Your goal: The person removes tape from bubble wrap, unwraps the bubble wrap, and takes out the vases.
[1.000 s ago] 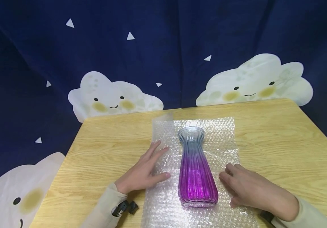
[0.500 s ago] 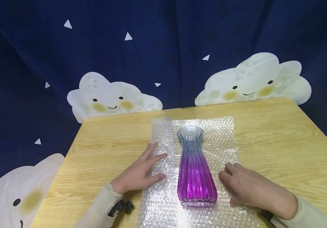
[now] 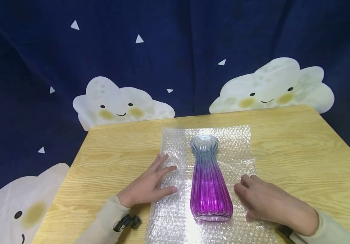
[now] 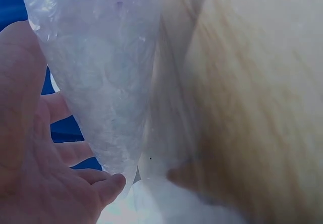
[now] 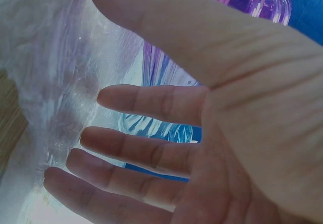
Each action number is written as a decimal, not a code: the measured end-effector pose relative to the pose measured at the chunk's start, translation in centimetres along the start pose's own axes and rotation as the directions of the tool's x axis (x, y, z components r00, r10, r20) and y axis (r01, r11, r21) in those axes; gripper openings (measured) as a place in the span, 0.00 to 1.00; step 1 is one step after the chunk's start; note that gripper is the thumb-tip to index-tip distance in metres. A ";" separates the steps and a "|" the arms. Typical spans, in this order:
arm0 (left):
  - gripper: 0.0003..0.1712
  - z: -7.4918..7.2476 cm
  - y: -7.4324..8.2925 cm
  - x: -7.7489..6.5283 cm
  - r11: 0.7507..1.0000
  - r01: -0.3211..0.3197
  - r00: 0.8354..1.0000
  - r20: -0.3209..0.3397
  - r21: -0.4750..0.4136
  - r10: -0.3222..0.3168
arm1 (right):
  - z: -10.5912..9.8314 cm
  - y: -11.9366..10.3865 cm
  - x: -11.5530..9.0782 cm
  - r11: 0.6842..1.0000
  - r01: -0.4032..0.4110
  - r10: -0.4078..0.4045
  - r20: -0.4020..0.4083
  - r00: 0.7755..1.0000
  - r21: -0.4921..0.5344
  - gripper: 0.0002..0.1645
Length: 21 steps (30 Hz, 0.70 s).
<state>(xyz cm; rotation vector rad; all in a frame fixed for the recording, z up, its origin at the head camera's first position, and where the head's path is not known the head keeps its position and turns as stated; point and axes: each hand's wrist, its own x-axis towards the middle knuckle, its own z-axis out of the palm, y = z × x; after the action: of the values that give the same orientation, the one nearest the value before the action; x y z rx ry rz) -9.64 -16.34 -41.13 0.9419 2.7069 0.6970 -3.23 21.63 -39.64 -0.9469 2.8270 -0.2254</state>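
A ribbed glass vase (image 3: 210, 183), clear blue at its mouth and purple toward its base, lies on its side on a sheet of bubble wrap (image 3: 236, 142). My left hand (image 3: 147, 186) rests with spread fingers at the wrap's left edge. In the left wrist view, the fingertips (image 4: 117, 181) touch the edge of the wrap (image 4: 106, 77). To the right of the vase, my right hand (image 3: 267, 203) touches the wrap, apart from the glass. The right wrist view shows its fingers (image 5: 133, 146) nearly straight against the wrap, with part of the vase (image 5: 161, 72) behind them.
The wrap lies on a light wooden table (image 3: 297, 145), and its near end runs out of the head view. Behind the table hangs a dark blue curtain (image 3: 162, 61) printed with clouds and triangles. A small black device (image 3: 126, 223) is strapped to my left wrist.
My left hand has slid slightly left and toward me. The wrap's left side, lifted at its far corner earlier, lies flatter and a little wider. Vase and right hand have stayed put.
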 end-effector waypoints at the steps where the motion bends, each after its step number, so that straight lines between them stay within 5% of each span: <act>1: 0.43 0.0 0.0 0.0 1.000 0.004 1.000 0.002 0.005 -0.004 | 0.0 0.0 0.0 1.000 0.000 0.000 0.000 1.000 0.000 0.34; 21: 0.49 -0.4 -0.6 -0.8 0.999 0.030 0.999 0.016 0.029 -0.031 | 0.1 0.1 0.0 1.000 -0.003 0.003 0.003 1.000 0.008 0.34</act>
<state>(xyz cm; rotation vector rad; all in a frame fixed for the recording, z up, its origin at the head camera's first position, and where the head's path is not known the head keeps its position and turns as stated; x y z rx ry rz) -9.49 -17.40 -41.12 0.9064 2.7175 0.6436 -3.29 21.69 -39.73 -0.9398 2.8225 -0.2347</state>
